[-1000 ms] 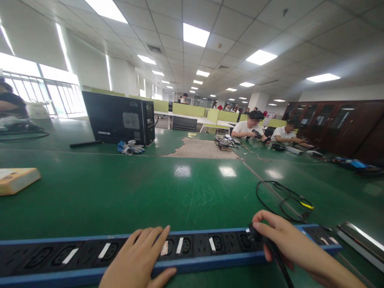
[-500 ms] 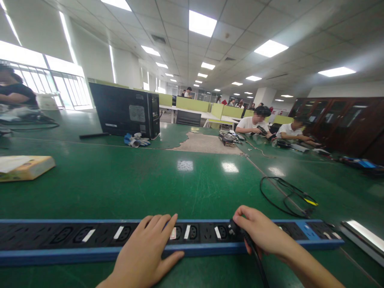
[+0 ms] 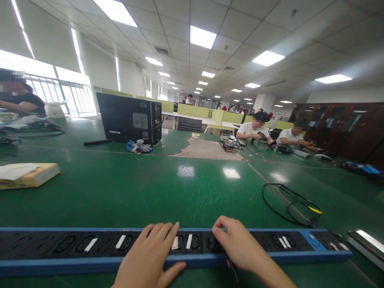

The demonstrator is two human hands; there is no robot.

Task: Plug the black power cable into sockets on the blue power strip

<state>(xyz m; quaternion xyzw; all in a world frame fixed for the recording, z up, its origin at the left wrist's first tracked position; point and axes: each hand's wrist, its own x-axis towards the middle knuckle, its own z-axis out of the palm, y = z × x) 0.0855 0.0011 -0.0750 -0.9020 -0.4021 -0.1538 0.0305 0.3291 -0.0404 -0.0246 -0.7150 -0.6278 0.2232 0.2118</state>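
A long blue power strip (image 3: 195,243) with black sockets and small white labels lies across the front of the table. My left hand (image 3: 151,252) rests flat on it, fingers stretched over the sockets and thumb along the near edge. To its right, my right hand (image 3: 237,245) is closed around a black plug (image 3: 213,242), mostly covered by the fingers, at a socket near the strip's middle. Whether the plug is seated in the socket is hidden. Its black cord (image 3: 233,273) hangs down below the hand over the near edge.
On the green table (image 3: 135,192) lie a coiled black cable (image 3: 289,202), a tissue pack (image 3: 36,176), a black computer case (image 3: 129,118) and gloves (image 3: 139,147). A metallic bar (image 3: 367,244) lies at the right. Other people sit at the far right and far left.
My right hand has moved left along the strip with the plug, uncovering labelled sockets to its right. My left hand stays on the strip. The view has tilted slightly up.
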